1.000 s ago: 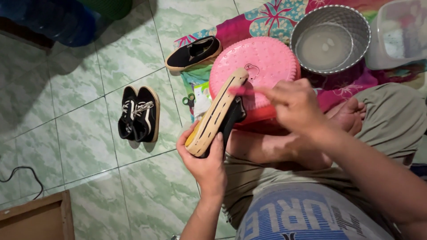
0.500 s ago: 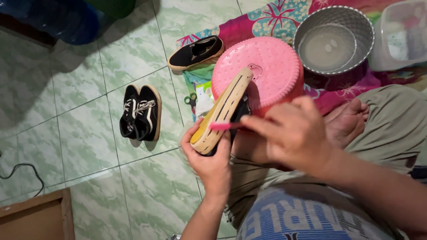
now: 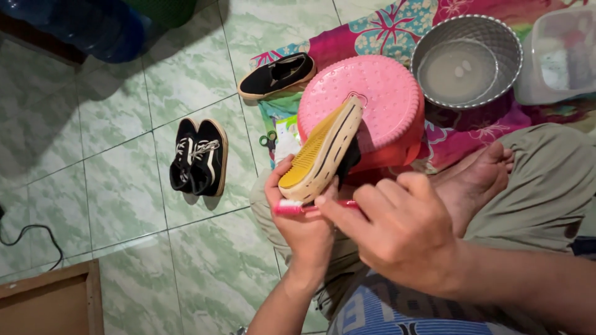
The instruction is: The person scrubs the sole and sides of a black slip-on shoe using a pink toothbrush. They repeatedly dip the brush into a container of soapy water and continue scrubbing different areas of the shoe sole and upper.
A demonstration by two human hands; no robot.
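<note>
Green marbled tile floor; left hand (image 3: pixel 304 226) grips upturned black yellow-soled shoe (image 3: pixel 323 152), right hand (image 3: pixel 397 232) w/ pink toothbrush (image 3: pixel 298 208) now dropped from sole's upper end to heel edge.

Your right hand (image 3: pixel 403 232) hides most of the pink toothbrush (image 3: pixel 298 208) handle, and your left hand (image 3: pixel 304 217) covers the heel of the shoe (image 3: pixel 323 152). The clear plastic tub (image 3: pixel 562 56) is cut off at the right edge, its contents too blurred to tell.

My left hand (image 3: pixel 304 217) is raised, palm toward me, its grip closed. My right hand (image 3: pixel 403 236) reaches across from the right, fingers pinched beside it.
</note>
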